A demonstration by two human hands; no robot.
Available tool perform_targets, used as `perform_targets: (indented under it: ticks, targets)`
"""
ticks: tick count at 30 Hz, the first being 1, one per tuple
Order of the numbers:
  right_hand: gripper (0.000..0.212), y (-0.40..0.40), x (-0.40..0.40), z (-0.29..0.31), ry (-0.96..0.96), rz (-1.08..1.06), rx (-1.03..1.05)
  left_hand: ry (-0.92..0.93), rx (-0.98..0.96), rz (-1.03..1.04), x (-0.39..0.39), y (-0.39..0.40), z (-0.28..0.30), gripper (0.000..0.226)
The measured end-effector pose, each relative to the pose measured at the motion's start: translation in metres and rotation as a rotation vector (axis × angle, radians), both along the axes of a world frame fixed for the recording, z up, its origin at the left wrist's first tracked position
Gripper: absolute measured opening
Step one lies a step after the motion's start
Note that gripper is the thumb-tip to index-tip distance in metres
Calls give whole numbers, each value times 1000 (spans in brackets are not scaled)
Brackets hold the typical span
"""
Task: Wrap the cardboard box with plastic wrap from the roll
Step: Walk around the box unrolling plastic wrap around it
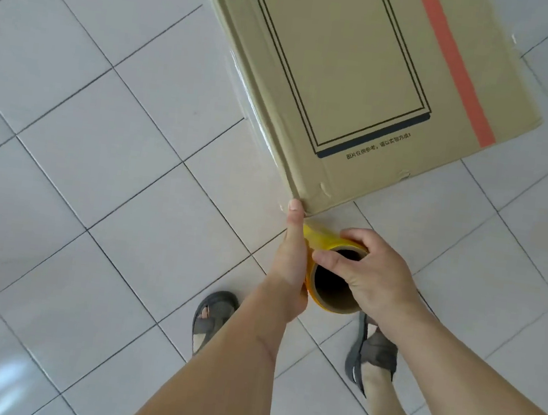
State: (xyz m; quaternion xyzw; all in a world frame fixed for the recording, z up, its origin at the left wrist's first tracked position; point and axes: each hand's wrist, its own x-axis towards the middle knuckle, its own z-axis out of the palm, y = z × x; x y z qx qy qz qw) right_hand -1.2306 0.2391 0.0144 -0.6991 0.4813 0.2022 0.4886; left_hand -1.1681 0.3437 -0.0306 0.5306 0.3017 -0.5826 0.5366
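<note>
A large flat cardboard box [361,73] with black line frames and an orange stripe stands in the upper middle and right. Clear plastic wrap [245,90] clings to its left side. The roll [332,283], yellowish film on a brown cardboard core, hangs just below the box's near corner, its open end facing me. My left hand [290,261] grips the roll's left side, thumb tip touching the box corner. My right hand [371,274] holds the roll's right rim, one finger across the core opening.
The floor is pale square tile [100,151] with dark grout lines. My two feet in grey sandals [212,317] [373,354] stand below the roll. A bright glare patch lies at the lower left.
</note>
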Motion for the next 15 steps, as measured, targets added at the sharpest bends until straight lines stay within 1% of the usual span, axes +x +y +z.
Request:
perform_targets:
  ticks: [2, 5, 6, 9, 10, 11, 12, 13, 14, 15]
  targets:
    - [56, -14, 3, -1, -12, 49, 16, -9, 7, 57, -4, -8, -2, 99]
    - [54, -30, 9, -3, -28, 199, 57, -18, 20, 167, -11, -16, -2, 102]
    - [54, -34, 9, -4, -30, 228, 60, -17, 32, 196, -13, -20, -1, 105]
    - [50, -44, 15, -5, -28, 252, 65, -53, 97, 320, -19, -30, -2, 127]
    - [50, -47, 18, -5, -29, 241, 66, -86, 132, 360, -16, -32, 3, 122]
    - [50, -50, 23, -4, -35, 226, 62, -105, 172, 423, -11, -34, 8, 103]
    - [53, -51, 28, -5, -43, 217, 54, -102, 181, 481, -5, -36, 12, 78]
    - [57, -53, 31, -6, -51, 213, 44, -77, 164, 526, 0, -39, 10, 62]
    - [61, -54, 33, -9, -57, 214, 32, -77, 140, 525, 3, -42, 10, 61]
    - [67, -55, 34, -10, -58, 219, 15, -86, 103, 499, 3, -45, 4, 67]
